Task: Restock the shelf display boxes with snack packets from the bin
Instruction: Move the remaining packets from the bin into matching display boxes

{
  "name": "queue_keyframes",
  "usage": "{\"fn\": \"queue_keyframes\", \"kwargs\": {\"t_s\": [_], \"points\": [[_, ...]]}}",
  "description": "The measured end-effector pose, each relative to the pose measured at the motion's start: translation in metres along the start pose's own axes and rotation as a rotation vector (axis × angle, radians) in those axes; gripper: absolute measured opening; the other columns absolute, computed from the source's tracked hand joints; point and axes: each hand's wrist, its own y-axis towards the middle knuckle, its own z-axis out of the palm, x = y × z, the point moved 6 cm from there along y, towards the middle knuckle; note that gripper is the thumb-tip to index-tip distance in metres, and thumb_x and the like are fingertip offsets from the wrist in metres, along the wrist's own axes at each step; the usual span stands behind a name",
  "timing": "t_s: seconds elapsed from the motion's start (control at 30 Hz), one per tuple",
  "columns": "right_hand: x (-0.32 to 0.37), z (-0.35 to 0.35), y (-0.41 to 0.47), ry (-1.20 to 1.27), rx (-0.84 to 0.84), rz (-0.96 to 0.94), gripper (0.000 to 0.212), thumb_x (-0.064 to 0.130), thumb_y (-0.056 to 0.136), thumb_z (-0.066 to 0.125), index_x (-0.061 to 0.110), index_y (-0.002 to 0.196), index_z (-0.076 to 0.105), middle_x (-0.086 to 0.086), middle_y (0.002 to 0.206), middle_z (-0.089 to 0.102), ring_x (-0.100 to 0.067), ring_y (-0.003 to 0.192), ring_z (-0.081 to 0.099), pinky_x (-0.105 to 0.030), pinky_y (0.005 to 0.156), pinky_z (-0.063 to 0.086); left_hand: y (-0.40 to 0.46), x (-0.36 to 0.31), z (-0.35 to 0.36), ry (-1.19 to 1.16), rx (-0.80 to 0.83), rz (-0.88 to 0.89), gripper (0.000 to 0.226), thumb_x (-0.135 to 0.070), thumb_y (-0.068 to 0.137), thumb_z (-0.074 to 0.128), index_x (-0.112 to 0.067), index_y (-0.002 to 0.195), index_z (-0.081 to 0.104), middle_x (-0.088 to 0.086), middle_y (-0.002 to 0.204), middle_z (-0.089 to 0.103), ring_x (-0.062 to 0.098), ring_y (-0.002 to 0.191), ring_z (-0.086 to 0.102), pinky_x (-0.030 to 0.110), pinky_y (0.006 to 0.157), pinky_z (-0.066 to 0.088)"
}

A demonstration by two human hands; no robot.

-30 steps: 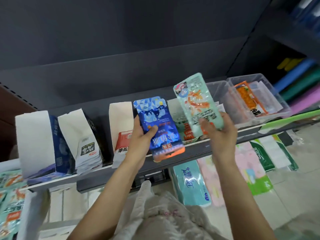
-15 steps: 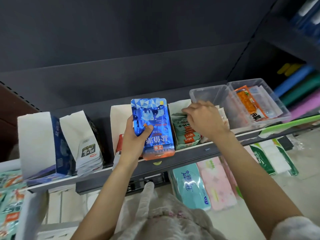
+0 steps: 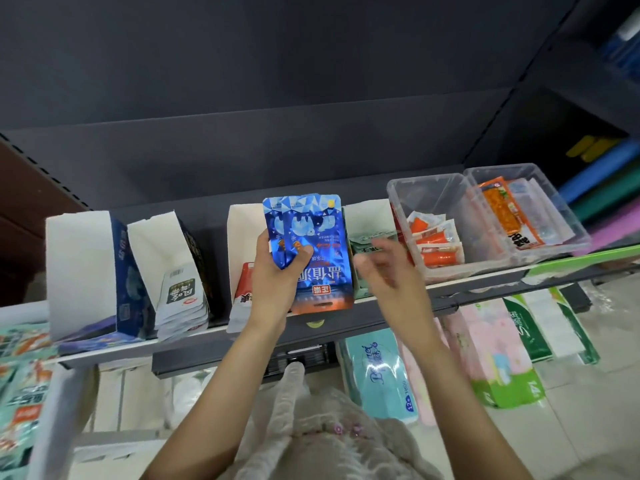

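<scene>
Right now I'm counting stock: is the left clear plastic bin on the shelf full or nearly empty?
Nearly empty. The left clear bin holds only a few orange-and-white packets near its front; the walls above them are bare.

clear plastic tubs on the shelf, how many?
2. Both sit side by side at the shelf's right end: the left tub holds small orange-and-white packets, the right tub holds an orange packet and clear ones. More could sit beyond the frame's right edge.

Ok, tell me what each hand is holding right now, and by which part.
Left hand grips the blue snack packets by their left edge, thumb across the front. Right hand is blurred, fingers spread, holding nothing.
</scene>
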Motion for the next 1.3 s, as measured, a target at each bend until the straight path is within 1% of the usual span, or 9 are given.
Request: {"fn": "queue_keyframes", "kwargs": {"t_s": [0.23,0.43,0.5,0.6,0.7,0.77,1.0,1.13,1.3], "points": [[-0.015,0.039,-0.027,0.550,0.034,0.251,0.025,0.010,0.086,0.067,0.013,0.108,0.056,-0.012,0.089,0.070,-0.022,0.072,0.067,-0.023,0.048,0.048,-0.027,0.004,0.014,-0.244,0.167,-0.002,0.055,0.000,0.076,0.073,-0.014,0.123,0.047,0.005,0.115,0.067,0.022,0.103,0.066,0.038,0.079,0.056],[-0.016,0.005,-0.026,0.509,-0.093,0.110,0.023,0.000,0.084,0.066,0.020,0.095,0.061,0.002,0.076,0.070,-0.015,0.062,0.065,-0.023,0.048,0.047,-0.041,0.012,-0.016,-0.178,0.200,0.040,0.059,0.008,0.077,0.064,-0.010,0.131,0.048,0.003,0.114,0.066,0.015,0.101,0.065,0.028,0.076,0.055],[-0.017,-0.001,-0.025,0.434,-0.098,0.061,0.023,0.007,0.085,0.068,0.025,0.096,0.060,-0.002,0.077,0.072,-0.028,0.064,0.068,-0.027,0.051,0.047,-0.045,0.012,-0.034,-0.160,0.162,0.046,0.052,0.007,0.081,0.063,-0.016,0.127,0.052,0.006,0.117,0.066,0.019,0.104,0.064,0.032,0.080,0.056],[-0.004,-0.007,-0.028,0.103,-0.122,-0.093,0.024,0.020,0.081,0.071,0.032,0.097,0.058,0.009,0.078,0.071,-0.017,0.065,0.068,-0.032,0.058,0.051,-0.050,0.007,-0.067,-0.157,0.049,0.059,0.047,0.012,0.088,0.053,-0.021,0.121,0.055,-0.002,0.104,0.072,0.017,0.090,0.069,0.028,0.067,0.057],[0.039,0.000,-0.039,-0.534,-0.235,-0.520,0.039,0.013,0.078,0.075,0.022,0.107,0.051,-0.006,0.067,0.069,-0.028,0.050,0.062,-0.026,0.046,0.045,-0.055,-0.013,-0.113,-0.037,-0.094,0.166,0.039,0.008,0.086,0.060,-0.021,0.111,0.054,-0.011,0.089,0.073,0.008,0.075,0.069,0.025,0.056,0.055],[0.057,0.007,-0.041,-0.635,-0.281,-0.608,0.046,0.013,0.076,0.077,0.021,0.109,0.045,-0.012,0.068,0.068,-0.031,0.051,0.063,-0.031,0.042,0.050,-0.055,-0.030,-0.142,0.003,-0.175,0.222,0.035,0.002,0.082,0.068,-0.024,0.100,0.055,-0.008,0.086,0.071,0.008,0.076,0.068,0.022,0.057,0.053],[0.093,0.069,-0.034,-0.340,-0.099,-0.449,0.019,0.027,0.094,0.058,0.012,0.106,0.056,-0.005,0.074,0.064,-0.020,0.056,0.056,-0.019,0.047,0.035,-0.037,-0.101,-0.258,0.266,-0.282,0.519,0.016,-0.014,0.085,0.070,-0.030,0.086,0.070,-0.018,0.079,0.071,0.002,0.076,0.062,0.022,0.074,0.051],[0.104,0.122,-0.038,0.007,0.056,-0.257,0.009,0.019,0.098,0.047,0.025,0.104,0.044,0.004,0.084,0.061,-0.011,0.049,0.062,-0.019,0.040,0.045,-0.013,-0.121,-0.293,0.520,-0.182,0.632,0.021,-0.009,0.085,0.070,-0.029,0.091,0.068,-0.031,0.084,0.068,-0.010,0.081,0.062,0.012,0.080,0.047],[0.113,0.172,-0.040,0.094,0.028,-0.220,0.012,0.034,0.096,0.046,0.042,0.104,0.042,0.002,0.105,0.060,-0.008,0.093,0.066,-0.030,0.060,0.058,0.003,-0.121,-0.311,0.775,-0.055,0.796,0.013,-0.028,0.087,0.064,-0.024,0.094,0.074,-0.023,0.087,0.069,-0.004,0.082,0.065,0.024,0.074,0.052]]}}
